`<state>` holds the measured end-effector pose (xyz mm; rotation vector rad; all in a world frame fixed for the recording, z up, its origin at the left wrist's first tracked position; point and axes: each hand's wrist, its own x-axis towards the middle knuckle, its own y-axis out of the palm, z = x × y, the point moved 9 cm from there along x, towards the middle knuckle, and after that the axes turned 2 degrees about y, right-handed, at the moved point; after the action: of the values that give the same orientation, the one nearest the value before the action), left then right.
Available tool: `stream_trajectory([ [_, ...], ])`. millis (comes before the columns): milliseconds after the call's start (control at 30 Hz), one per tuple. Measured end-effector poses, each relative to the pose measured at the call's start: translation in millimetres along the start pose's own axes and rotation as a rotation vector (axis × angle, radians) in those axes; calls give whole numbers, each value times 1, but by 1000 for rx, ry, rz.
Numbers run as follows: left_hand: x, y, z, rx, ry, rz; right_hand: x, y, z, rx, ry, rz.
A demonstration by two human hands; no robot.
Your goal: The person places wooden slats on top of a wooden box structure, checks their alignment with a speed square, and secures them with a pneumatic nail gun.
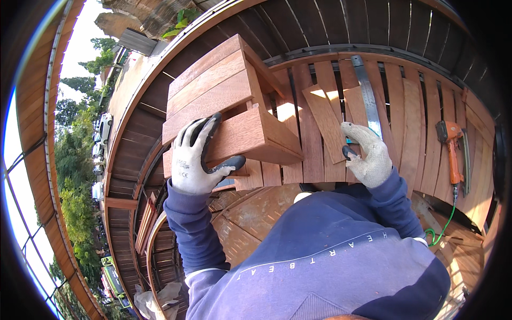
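A reddish-brown wooden box [208,88] made of slats sits on a slatted wooden bench at left centre. A thicker board [240,136] forms its near part, with a gap showing behind it. My left hand [194,154], in a white and dark grey glove, grips this near part, its fingers over the top and its thumb apart. Right of the box, my gloved right hand [368,154] is curled, with a bit of teal showing at its fingers; what it holds is mostly hidden. Just beyond it lies a long metal blade [365,88] with teal at its near end.
Loose short boards [322,120] lie on the slatted bench [304,165]. An orange power tool [452,152] with a green hose [445,226] rests at the right. A curved dark railing [341,24] runs behind. Stacked wood strips [145,224] stand at lower left.
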<state>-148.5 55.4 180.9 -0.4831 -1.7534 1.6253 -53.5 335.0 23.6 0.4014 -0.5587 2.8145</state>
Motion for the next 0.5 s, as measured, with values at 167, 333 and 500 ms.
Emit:
stream_trajectory([
  [167, -4, 5, 3, 19, -33, -4, -7, -38, -27, 85, 8, -129],
  [333, -5, 4, 6, -7, -56, 1, -36, -177, -72, -528, -4, -551],
  [500, -2, 2, 8, -50, -102, 32, -80, -263, -155, -1230, 725, -287],
])
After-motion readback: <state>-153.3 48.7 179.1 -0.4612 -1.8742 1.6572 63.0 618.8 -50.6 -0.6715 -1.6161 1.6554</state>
